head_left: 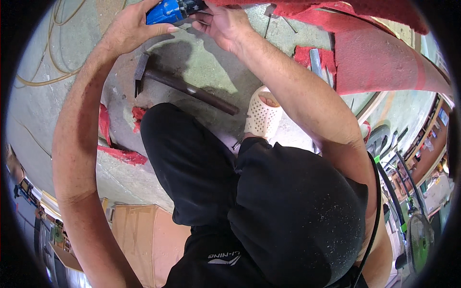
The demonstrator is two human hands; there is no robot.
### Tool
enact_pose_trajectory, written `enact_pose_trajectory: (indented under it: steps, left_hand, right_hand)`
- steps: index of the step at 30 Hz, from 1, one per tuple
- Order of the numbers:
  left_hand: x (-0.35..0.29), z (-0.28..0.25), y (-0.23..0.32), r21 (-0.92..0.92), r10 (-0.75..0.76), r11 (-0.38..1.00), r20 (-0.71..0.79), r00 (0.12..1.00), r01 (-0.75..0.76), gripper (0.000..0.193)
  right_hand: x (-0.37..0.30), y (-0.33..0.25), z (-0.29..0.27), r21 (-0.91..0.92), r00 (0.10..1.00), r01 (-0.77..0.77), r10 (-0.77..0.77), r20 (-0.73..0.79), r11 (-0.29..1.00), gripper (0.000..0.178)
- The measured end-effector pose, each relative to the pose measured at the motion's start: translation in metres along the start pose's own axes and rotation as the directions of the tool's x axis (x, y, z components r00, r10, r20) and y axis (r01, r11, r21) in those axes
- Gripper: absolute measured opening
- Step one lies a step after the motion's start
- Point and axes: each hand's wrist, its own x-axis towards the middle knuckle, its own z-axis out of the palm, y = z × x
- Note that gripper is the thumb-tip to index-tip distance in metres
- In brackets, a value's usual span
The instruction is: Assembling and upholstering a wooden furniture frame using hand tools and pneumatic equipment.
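At the top edge, my left hand is closed round a blue and black power tool, partly cut off by the frame. A thin metal piece shows under its body. My right hand has its fingers bent together beside the tool's black end; what they pinch is too small to make out. On the concrete below my hands lies a hammer, its metal head to the left and its dark handle slanting down to the right.
Red carpet spreads across the upper right, with red scraps at left. A tan hose curls at far left. My foot wears a white perforated clog. Cardboard lies behind my knee; a fan stands lower right.
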Motion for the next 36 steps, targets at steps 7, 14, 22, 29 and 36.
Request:
enact_pose_trajectory:
  steps: [7,14,22,29,36]
  left_hand:
    - [-0.018,0.007,-0.034,0.106,-0.087,0.991,0.011,0.996,0.085,0.077]
    - [-0.071,0.028,-0.044,-0.334,-0.217,0.914,0.074,0.973,0.229,0.072]
    - [-0.14,0.063,0.019,-0.497,-0.371,0.784,0.106,0.923,0.372,0.075]
    - [-0.116,0.099,0.03,-0.311,-0.379,0.887,-0.062,0.923,0.343,0.074]
    - [-0.043,0.113,0.039,-0.212,-0.367,0.92,-0.177,0.913,0.328,0.072]
  right_hand:
    - [0.004,0.008,0.015,0.009,0.996,-0.061,0.061,-0.061,0.998,0.031]
    - [-0.059,-0.008,0.014,-0.587,0.999,0.028,-0.043,-0.011,0.809,0.049]
    - [-0.07,-0.035,-0.051,-0.758,0.703,0.529,-0.698,0.139,0.381,0.032]
    - [-0.045,-0.085,0.009,-0.791,0.4,0.549,-0.747,0.531,-0.269,0.055]
    - [0.001,-0.159,0.058,-0.78,0.914,0.233,-0.404,-0.028,0.581,0.044]
